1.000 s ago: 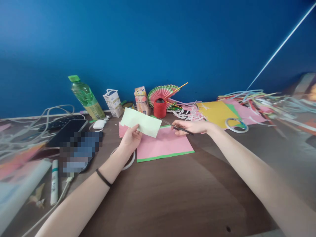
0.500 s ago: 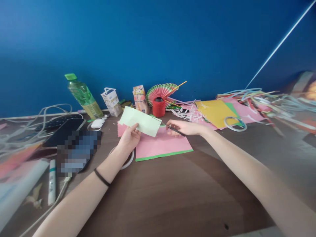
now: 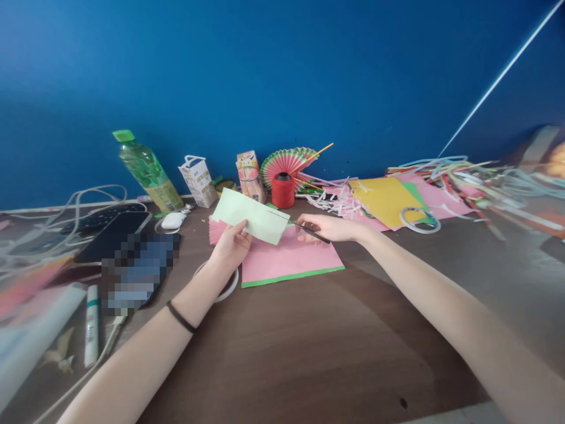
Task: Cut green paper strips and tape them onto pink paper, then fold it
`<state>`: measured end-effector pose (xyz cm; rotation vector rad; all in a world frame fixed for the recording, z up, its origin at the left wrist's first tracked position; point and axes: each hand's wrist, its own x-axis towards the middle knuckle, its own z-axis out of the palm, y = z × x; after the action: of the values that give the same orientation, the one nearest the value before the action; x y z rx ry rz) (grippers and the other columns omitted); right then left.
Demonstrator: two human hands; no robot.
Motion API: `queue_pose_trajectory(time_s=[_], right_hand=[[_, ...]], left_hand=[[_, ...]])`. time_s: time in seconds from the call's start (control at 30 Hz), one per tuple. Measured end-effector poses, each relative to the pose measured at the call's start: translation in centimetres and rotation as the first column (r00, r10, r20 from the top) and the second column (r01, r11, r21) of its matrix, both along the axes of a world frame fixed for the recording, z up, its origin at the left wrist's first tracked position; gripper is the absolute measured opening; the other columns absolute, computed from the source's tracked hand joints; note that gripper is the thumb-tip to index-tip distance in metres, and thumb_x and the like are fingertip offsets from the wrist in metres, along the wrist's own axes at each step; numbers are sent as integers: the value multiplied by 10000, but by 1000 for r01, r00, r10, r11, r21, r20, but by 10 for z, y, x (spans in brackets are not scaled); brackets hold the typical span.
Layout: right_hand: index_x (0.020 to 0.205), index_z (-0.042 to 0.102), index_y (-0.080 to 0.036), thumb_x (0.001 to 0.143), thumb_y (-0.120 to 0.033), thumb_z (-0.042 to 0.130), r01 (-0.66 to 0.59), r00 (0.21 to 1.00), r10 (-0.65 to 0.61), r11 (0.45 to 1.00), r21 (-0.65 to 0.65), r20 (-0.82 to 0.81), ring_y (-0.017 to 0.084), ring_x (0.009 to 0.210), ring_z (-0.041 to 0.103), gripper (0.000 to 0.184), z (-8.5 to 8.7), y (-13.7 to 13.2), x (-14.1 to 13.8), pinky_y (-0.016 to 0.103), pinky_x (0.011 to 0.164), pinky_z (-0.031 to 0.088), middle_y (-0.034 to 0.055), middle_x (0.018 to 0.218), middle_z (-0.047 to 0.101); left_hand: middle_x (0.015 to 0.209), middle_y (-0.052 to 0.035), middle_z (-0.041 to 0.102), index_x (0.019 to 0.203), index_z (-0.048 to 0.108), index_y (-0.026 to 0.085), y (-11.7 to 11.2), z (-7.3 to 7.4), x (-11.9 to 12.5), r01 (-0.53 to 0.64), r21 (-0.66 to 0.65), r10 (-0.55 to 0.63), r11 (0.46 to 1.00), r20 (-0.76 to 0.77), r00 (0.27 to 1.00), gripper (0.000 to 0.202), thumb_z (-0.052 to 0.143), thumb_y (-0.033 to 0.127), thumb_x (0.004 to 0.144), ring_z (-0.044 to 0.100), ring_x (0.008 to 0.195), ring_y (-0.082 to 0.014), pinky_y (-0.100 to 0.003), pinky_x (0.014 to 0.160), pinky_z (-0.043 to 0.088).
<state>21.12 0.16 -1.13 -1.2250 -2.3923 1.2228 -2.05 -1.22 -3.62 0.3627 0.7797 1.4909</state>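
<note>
Paper between left fingers, scissors in right

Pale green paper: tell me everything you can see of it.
The pale green paper looks thin, plain and oblong. It slants, right end lower, overlapping the pink sheet in view. The left hand pinches its lower edge, thumb on the near face. A dark line at its upper right, by the scissors, could be cut or blade.

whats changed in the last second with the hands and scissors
The right hand, holding the scissors, has moved left, bringing them further into the pale green paper. Nothing newly grasped or released. The left hand still holds the paper; the pink sheet lies as before.
</note>
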Motion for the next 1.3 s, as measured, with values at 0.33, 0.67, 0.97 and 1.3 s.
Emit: queue_pose_trajectory(time_s=[0.33, 0.67, 0.97, 1.3], right_hand=[[971, 460, -205, 765, -447, 540, 2, 999, -1, 1000, 5, -35, 69, 538, 424, 327, -6, 4, 3, 202, 475, 361, -22, 713, 503], [980, 459, -209, 776, -457, 523, -10, 1000, 10, 1000, -5, -26, 69, 547, 438, 328, -8, 6, 4, 203, 488, 373, -5, 769, 546], [972, 468, -208, 767, -435, 538, -6, 1000, 5, 1000, -22, -22, 76, 559, 444, 314, -5, 4, 4, 209, 497, 394, -8, 744, 526], [979, 463, -203, 772, -427, 528, -4, 999, 3, 999, -35, -38, 67, 553, 451, 311, -7, 4, 3, 205, 485, 386, 11, 822, 570]], left_hand=[[640, -2, 666, 811, 587, 142, -2, 0, 1, 2, -5, -2, 1000, -7, 1000, 234, 450, -42, 763, 642, 606, -83, -160, 627, 521], [687, -11, 673, 772, 586, 128, -2, 1, 1, 8, 1, -8, 1000, -22, 1000, 220, 445, -41, 770, 644, 638, -84, -166, 638, 513], [684, -11, 675, 810, 596, 137, -1, 0, 0, 24, -6, -24, 1000, -16, 1000, 230, 458, -39, 756, 647, 639, -89, -168, 644, 514], [665, -6, 672, 786, 597, 141, -2, 1, 1, 14, -7, -14, 1000, -25, 1000, 237, 447, -42, 766, 643, 624, -83, -156, 630, 509]])
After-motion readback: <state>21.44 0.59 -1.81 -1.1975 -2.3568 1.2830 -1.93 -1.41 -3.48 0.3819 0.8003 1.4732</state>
